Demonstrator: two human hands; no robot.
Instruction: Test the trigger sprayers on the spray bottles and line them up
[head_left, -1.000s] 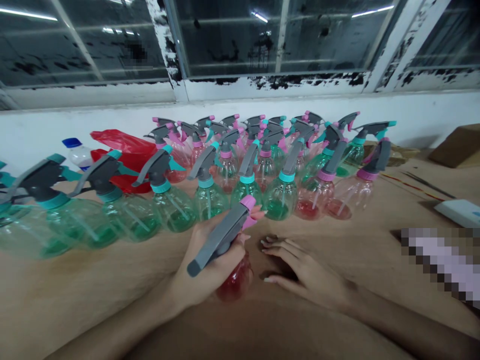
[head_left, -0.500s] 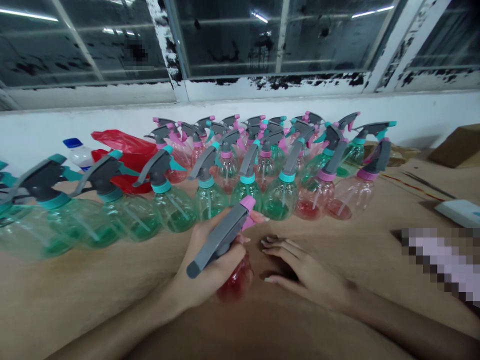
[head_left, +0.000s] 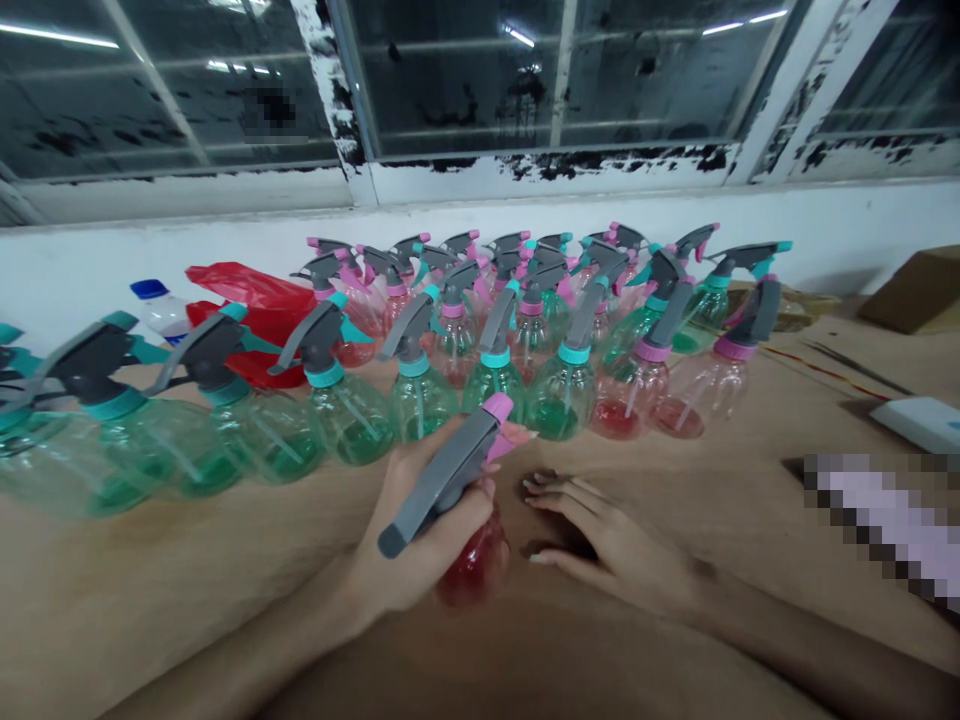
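A spray bottle (head_left: 474, 568) with a clear pinkish-red body, a grey head and a pink nozzle is held by my left hand (head_left: 416, 520). The fingers wrap round its neck and trigger area, hiding the collar. Its nozzle points away and to the right. My right hand (head_left: 600, 530) rests on the table just right of that bottle, apart from it, fingers stretched out and holding nothing. Beyond both hands stands a front row of spray bottles, among them a green one (head_left: 555, 405) with a teal collar and a pink one (head_left: 626, 400) with a pink collar.
More spray bottles crowd behind the front row. A red plastic bag (head_left: 255, 300) and a blue-capped white bottle (head_left: 161, 310) stand at the back left. On the right are a cardboard box (head_left: 922, 290), tweezers (head_left: 855, 367) and a white block (head_left: 919, 422). A window wall rises behind.
Almost nothing differs. My left hand and the spray bottle in it sit very slightly further right; my right hand stays in place.
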